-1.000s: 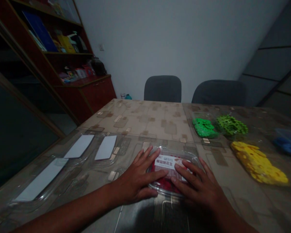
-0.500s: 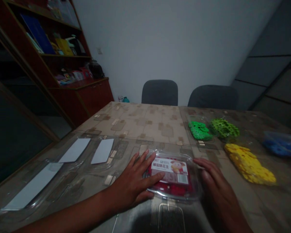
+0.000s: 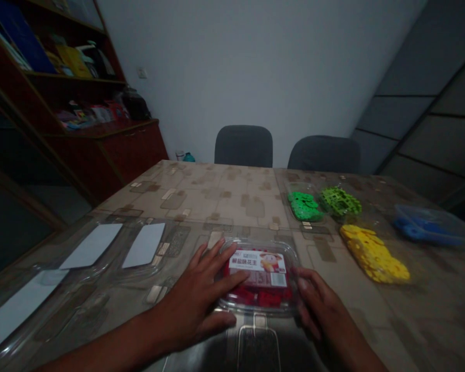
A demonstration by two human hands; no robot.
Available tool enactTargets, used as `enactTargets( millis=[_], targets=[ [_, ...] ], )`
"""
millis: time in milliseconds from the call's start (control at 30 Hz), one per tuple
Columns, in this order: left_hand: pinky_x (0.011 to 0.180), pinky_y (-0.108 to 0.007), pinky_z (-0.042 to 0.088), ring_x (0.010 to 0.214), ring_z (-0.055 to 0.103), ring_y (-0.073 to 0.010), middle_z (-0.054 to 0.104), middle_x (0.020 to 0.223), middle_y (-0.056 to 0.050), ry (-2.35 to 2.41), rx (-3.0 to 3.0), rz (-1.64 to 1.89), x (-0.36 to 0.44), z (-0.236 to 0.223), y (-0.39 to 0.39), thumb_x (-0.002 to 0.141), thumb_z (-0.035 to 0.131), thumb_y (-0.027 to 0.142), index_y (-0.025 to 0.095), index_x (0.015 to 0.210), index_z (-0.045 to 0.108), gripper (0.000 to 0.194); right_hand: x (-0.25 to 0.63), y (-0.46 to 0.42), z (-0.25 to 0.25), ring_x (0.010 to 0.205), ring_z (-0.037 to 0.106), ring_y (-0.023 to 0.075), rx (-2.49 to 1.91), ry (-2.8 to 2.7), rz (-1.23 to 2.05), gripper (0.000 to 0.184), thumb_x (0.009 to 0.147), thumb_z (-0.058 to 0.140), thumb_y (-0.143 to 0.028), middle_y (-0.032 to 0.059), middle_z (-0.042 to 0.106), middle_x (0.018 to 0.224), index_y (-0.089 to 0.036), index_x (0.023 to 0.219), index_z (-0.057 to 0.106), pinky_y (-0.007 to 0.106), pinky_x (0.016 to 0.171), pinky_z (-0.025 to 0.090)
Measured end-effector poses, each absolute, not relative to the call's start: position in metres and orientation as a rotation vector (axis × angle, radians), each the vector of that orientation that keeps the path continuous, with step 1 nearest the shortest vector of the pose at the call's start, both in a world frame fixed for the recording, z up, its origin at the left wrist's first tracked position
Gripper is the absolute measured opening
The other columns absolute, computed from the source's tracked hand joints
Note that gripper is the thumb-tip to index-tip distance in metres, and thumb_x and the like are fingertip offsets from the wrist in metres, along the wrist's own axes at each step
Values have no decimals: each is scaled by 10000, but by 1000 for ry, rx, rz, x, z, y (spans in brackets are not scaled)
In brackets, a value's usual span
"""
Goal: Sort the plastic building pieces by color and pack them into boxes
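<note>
A clear plastic container [image 3: 290,253] with a lid lies on the table in front of me. Its printed peanut label [image 3: 258,266] faces up, and red pieces [image 3: 269,298] show through the plastic. Across the left part of the lid rests my left hand [image 3: 203,292], open, fingers spread and thumb by the near edge. On the right side, my right hand [image 3: 320,305] has its bent fingers closed at the container's rim; where the thumb meets the plastic is hard to make out in the dim light.
Open clear containers hold green pieces [image 3: 305,205], lime-green pieces [image 3: 341,201], yellow pieces [image 3: 374,254] and blue pieces [image 3: 422,230] at the right. Clear lids with white labels [image 3: 145,245] lie at the left. Two grey chairs [image 3: 244,145] stand behind the patterned table [image 3: 217,188].
The view has swung slightly right, so everything appears farther left. My right hand's fingers have come in closer around the container's right rim. My left hand stays on the lid.
</note>
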State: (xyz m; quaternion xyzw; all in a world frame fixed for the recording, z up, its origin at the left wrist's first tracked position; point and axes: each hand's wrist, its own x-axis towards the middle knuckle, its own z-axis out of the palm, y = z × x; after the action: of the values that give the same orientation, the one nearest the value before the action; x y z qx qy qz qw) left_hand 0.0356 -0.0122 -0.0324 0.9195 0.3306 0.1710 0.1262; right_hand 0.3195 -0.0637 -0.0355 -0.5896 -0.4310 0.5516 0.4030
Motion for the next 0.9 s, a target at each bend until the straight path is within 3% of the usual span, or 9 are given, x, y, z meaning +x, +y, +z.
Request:
enactTargets(
  millis=[100, 167, 233, 333, 433, 567, 767, 833, 900],
  targets=[
    [1172, -727, 27, 1509, 190, -426, 475, 1549, -97, 1083, 2633, 534, 49, -9, -6, 882, 652, 606, 329, 1264, 588, 476, 322, -61, -41, 400, 330, 88, -1482, -1053, 1413, 592, 862, 550, -729, -106, 483, 492, -214, 1144, 485, 203, 415, 220],
    [1179, -714, 8, 1518, 142, -437, 404, 1592, -135, 1083, 2665, 494, 62, 4, 0, 826, 696, 644, 256, 1124, 638, 493, 323, -60, -43, 392, 333, 84, -1471, -1045, 1422, 567, 864, 562, -716, -112, 488, 485, -220, 1127, 476, 196, 415, 221],
    [1160, -744, 41, 1508, 132, -476, 302, 1633, -185, 1037, 2653, 414, 74, 10, 6, 736, 777, 655, 232, 1254, 602, 691, 323, -60, -43, 388, 337, 81, -1469, -1054, 1434, 548, 869, 556, -718, -112, 496, 486, -221, 1088, 481, 194, 415, 232],
    [1092, -803, 168, 1461, 220, -540, 285, 1627, -224, 1002, 2531, 325, 84, 6, 14, 698, 802, 666, 257, 1457, 480, 921, 325, -58, -40, 400, 355, 72, -1452, -1109, 1463, 515, 890, 521, -727, -92, 517, 505, -213, 917, 509, 201, 437, 272],
    [1095, -751, 258, 1426, 323, -514, 328, 1614, -204, 977, 2491, 342, 83, -4, 18, 745, 753, 686, 280, 1481, 470, 887, 328, -55, -40, 422, 386, 77, -1379, -1120, 1526, 525, 906, 505, -720, -76, 501, 490, -216, 762, 488, 209, 453, 287],
    [1104, -689, 309, 1422, 351, -463, 364, 1602, -172, 952, 2462, 438, 77, -10, 18, 753, 772, 645, 304, 1474, 469, 853, 330, -53, -43, 411, 398, 82, -1331, -1073, 1592, 530, 879, 540, -733, -79, 493, 464, -221, 753, 479, 206, 437, 283],
    [1158, -619, 286, 1428, 373, -366, 444, 1550, -103, 1151, 2074, 782, 64, -19, 13, 953, 602, 370, 322, 1426, 490, 489, 333, -51, -43, 449, 451, 76, -1342, -1126, 1544, 507, 879, 579, -701, -56, 569, 564, -214, 772, 489, 205, 459, 322],
    [1106, -581, 371, 1331, 473, -350, 549, 1422, -96, 1242, 1898, 898, 58, -23, 9, 930, 625, 340, 317, 1352, 549, 429, 334, -50, -43, 448, 443, 73, -1334, -1118, 1544, 503, 878, 589, -693, -56, 561, 562, -212, 766, 492, 204, 458, 312],
    [941, -457, 507, 1106, 603, -291, 641, 1170, -75, 1278, 1611, 962, 54, -26, 5, 904, 664, 337, 273, 1246, 606, 353, 333, -50, -46, 447, 439, 72, -1343, -1111, 1549, 497, 880, 594, -686, -53, 564, 565, -210, 772, 497, 203, 457, 307]
  ],
)
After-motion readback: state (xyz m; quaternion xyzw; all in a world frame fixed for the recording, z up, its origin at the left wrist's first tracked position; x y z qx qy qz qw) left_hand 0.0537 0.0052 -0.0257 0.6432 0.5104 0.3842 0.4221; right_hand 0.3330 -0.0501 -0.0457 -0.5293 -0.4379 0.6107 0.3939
